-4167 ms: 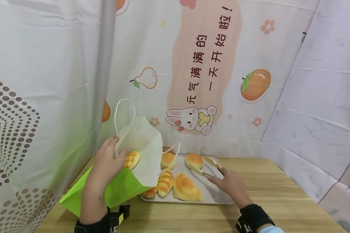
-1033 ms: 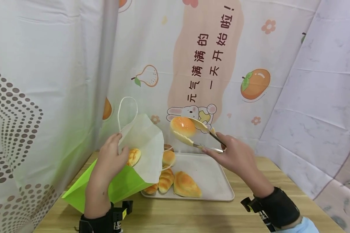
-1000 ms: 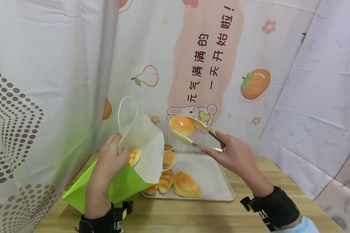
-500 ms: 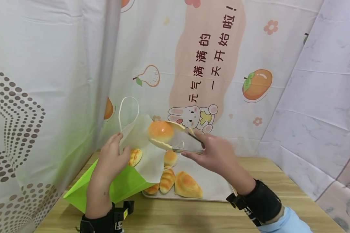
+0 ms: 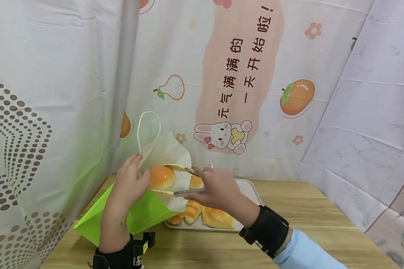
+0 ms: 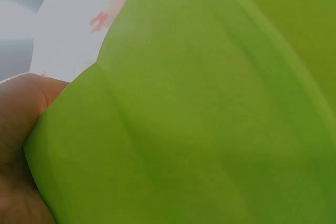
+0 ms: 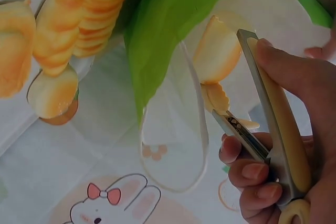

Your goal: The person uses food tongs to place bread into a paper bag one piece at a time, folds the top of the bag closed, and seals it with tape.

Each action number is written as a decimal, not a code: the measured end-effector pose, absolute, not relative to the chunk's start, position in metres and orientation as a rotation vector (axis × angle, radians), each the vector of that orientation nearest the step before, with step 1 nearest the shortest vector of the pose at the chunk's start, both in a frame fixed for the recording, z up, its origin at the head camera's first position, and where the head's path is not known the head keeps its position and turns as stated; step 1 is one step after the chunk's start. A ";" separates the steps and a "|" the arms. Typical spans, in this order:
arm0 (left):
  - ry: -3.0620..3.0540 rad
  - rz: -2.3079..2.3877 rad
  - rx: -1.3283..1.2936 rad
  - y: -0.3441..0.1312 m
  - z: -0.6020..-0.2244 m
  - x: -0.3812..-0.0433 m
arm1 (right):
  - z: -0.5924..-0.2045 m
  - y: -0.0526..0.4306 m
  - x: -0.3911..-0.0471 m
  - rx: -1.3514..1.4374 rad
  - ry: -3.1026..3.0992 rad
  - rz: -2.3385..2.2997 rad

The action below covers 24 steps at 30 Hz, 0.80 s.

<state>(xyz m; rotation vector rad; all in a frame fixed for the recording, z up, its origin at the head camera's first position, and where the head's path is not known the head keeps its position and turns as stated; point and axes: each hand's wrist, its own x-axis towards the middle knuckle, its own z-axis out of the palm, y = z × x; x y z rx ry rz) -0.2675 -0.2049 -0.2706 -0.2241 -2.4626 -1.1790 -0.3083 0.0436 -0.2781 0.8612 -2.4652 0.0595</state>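
Observation:
My left hand [image 5: 129, 183] grips the rim of a green paper bag [image 5: 146, 215] with a white inside, which leans with its mouth toward the right. In the left wrist view the bag's green side [image 6: 173, 124] fills most of the picture. My right hand [image 5: 219, 190] holds a pair of tongs [image 5: 188, 192] with cream-coloured tips. Between those tips is a glossy round bun [image 5: 162, 177], in the bag's mouth. The right wrist view shows fingers and thumb wrapped round the tongs [image 7: 281, 129], the bun [image 7: 220, 51] within the white opening.
Behind the bag a pale tray [image 5: 249, 186] lies on the wooden table [image 5: 296, 213]. It bears another round bun [image 5: 196, 182], a ridged roll [image 5: 192, 212], a wedge-shaped pastry [image 5: 219, 218] and a partly hidden roll [image 5: 176, 218]. A white string handle [image 5: 149, 112] stands up from the bag.
The tongs picked the round bun off the tray, lifted it, then carried it left and down into the bag's mouth. The bread seen inside the bag is now hidden. The left hand stays put.

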 end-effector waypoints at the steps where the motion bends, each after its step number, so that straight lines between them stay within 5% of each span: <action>1: -2.462 -1.180 -0.224 -0.205 -0.271 -0.268 | -0.280 0.039 -0.310 0.869 -2.477 0.059; 24: -2.525 -1.172 -0.182 -0.206 -0.269 -0.265 | -0.301 -0.015 -0.349 0.693 -2.707 0.039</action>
